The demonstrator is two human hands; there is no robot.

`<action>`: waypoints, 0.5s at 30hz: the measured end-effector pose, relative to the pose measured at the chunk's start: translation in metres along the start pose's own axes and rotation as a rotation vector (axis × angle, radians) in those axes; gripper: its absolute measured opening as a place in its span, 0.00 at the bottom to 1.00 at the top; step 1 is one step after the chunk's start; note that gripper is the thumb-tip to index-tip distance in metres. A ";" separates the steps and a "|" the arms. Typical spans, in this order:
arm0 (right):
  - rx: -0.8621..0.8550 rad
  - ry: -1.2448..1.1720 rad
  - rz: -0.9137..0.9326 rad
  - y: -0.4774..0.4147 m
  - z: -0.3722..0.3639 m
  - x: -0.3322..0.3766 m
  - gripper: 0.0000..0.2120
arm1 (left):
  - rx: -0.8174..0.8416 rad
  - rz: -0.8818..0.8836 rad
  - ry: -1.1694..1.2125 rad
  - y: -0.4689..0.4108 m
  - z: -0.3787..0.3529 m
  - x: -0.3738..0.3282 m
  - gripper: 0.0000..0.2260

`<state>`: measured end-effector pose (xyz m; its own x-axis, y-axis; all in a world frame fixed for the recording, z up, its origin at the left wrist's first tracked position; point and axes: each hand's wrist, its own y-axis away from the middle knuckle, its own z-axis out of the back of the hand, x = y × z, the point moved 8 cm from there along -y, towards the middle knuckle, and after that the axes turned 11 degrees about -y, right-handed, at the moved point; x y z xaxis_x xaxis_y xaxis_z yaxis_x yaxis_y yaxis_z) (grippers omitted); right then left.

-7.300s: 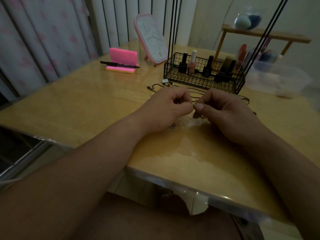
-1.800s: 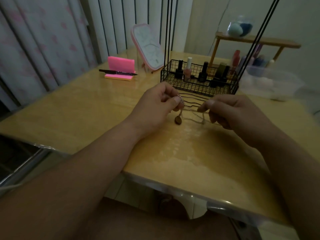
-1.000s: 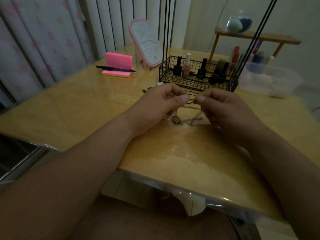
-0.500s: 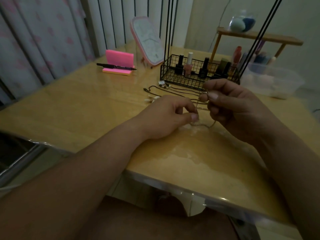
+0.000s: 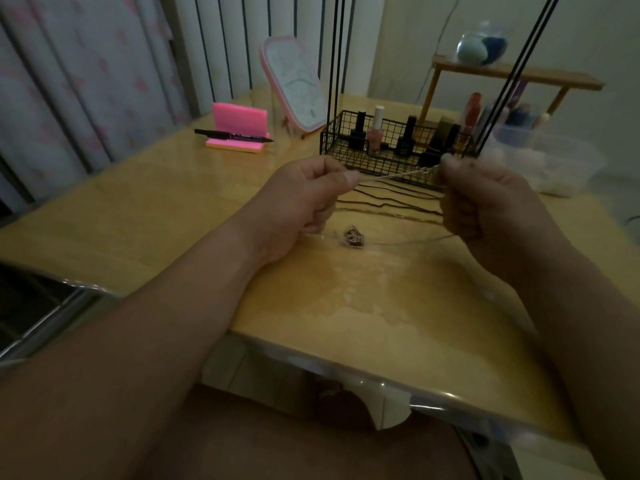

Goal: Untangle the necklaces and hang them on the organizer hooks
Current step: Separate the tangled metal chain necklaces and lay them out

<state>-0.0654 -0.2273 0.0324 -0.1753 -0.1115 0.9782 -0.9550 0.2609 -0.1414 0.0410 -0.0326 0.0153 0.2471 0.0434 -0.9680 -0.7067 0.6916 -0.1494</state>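
left hand (image 5: pixel 301 199): pinched shut on thin chain (image 5: pixel 394 174)
right hand (image 5: pixel 485 202): pinching the chain's other end
chain: stretched taut between hands, above table (image 5: pixel 138 209)
pendant (image 5: pixel 354 237): hangs on lower loop, near tabletop
other cords (image 5: pixel 388 199): lying before wire basket (image 5: pixel 394 143)

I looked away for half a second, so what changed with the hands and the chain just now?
The left hand and right hand pulled apart and rose, stretching the thin chain taut between them; its pendant now dangles below. Both pinches stayed closed. The dark cords, wire basket and pink notepad did not move.
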 end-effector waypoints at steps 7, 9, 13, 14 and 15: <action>-0.121 -0.301 -0.021 -0.003 0.034 0.004 0.16 | -0.066 0.044 0.177 -0.012 0.030 -0.007 0.05; -0.138 -0.361 -0.055 -0.002 0.039 0.000 0.17 | -0.067 0.078 0.255 -0.015 0.038 -0.008 0.06; -0.215 -0.405 -0.121 0.001 0.047 -0.001 0.12 | -0.058 0.167 0.373 -0.012 0.046 0.003 0.06; -0.225 -0.402 -0.142 0.001 0.046 -0.001 0.11 | -0.060 0.188 0.408 -0.011 0.047 0.008 0.05; -0.234 -0.390 -0.161 0.002 0.045 -0.001 0.10 | -0.073 0.209 0.443 -0.009 0.048 0.012 0.04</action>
<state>-0.0779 -0.2700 0.0240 -0.1489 -0.5081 0.8483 -0.9059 0.4141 0.0890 0.0822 -0.0037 0.0149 -0.1997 -0.1457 -0.9690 -0.7595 0.6478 0.0592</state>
